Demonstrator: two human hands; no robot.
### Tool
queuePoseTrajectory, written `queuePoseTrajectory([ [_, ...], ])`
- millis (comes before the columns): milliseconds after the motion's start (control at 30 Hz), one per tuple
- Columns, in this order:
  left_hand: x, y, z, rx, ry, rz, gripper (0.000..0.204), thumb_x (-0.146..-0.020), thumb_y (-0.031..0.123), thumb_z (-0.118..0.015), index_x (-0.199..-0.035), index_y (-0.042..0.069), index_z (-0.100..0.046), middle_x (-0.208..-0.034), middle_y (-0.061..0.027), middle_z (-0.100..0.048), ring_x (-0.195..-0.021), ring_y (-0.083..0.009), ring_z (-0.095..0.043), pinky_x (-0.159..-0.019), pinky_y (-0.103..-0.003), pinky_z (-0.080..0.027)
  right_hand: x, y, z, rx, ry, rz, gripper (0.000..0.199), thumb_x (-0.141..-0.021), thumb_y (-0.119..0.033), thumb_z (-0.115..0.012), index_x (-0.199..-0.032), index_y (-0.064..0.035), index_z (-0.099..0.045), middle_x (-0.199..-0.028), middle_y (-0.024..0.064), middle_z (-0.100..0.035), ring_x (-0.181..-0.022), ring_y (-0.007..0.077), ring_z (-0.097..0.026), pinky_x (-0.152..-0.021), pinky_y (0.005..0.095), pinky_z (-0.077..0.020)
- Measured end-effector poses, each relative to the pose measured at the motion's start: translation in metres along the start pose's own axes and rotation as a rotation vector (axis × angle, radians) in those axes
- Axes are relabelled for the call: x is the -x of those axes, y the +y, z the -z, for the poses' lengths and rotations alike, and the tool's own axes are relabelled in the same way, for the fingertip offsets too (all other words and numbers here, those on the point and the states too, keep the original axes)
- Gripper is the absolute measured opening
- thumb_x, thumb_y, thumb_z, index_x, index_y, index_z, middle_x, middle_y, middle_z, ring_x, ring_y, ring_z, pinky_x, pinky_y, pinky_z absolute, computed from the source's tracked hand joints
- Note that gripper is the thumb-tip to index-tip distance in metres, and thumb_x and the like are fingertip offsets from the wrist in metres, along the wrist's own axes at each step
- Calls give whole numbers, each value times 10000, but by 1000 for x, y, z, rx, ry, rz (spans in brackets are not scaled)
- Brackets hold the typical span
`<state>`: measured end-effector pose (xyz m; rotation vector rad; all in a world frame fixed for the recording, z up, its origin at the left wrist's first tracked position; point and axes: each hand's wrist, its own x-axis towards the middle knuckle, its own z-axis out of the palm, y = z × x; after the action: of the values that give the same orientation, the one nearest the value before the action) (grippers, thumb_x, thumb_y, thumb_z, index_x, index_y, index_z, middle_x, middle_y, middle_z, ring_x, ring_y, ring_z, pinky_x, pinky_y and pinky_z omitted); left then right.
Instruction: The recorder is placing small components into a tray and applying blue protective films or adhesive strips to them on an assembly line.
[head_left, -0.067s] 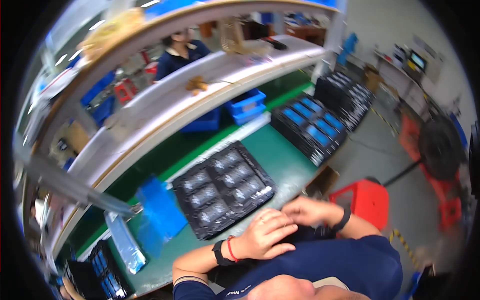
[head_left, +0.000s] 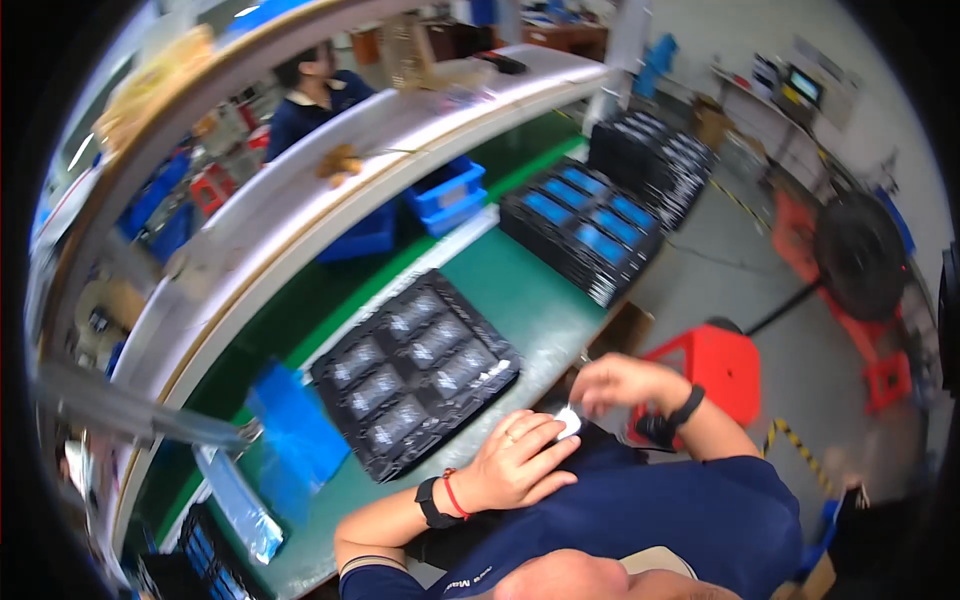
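1. Head view: both hands have drawn a touch closer at the tabletop (head_left: 520, 300) edge since a moment ago
2. Left hand (head_left: 515, 462) curls loosely under a small white piece (head_left: 568, 421); right hand (head_left: 625, 385) pinches its top, so work on it continues
3. Black tray (head_left: 415, 368) sits just beyond; blue bins (head_left: 450, 195), shelf (head_left: 300, 190), red stool (head_left: 715, 365) around
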<state>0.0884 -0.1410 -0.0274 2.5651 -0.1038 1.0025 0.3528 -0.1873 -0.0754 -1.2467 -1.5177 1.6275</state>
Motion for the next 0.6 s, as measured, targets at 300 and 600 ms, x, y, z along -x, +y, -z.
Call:
queuePoseTrajectory([
  [300, 51, -47, -68, -142, -1211, 343, 334, -744, 253, -656, -1003, 46, -615, -876, -137, -608, -892, -288, -589, -779, -372, -471, 26, 290, 144, -735, 1314, -517, 77, -857, -116, -455, -880, -53, -494, -674, 101, -565, -463, 237, -556, -391, 378, -473],
  [600, 75, -45, -96, 7, -816, 497, 303, -791, 218, -592, -1009, 9, -601, -890, -162, -591, -874, -311, -588, -794, -388, -466, -81, 341, 131, -197, 1391, -1033, 963, -613, -502, -767, -1284, 24, -320, -1264, 260, -456, -1148, 356, -486, -948, 413, -403],
])
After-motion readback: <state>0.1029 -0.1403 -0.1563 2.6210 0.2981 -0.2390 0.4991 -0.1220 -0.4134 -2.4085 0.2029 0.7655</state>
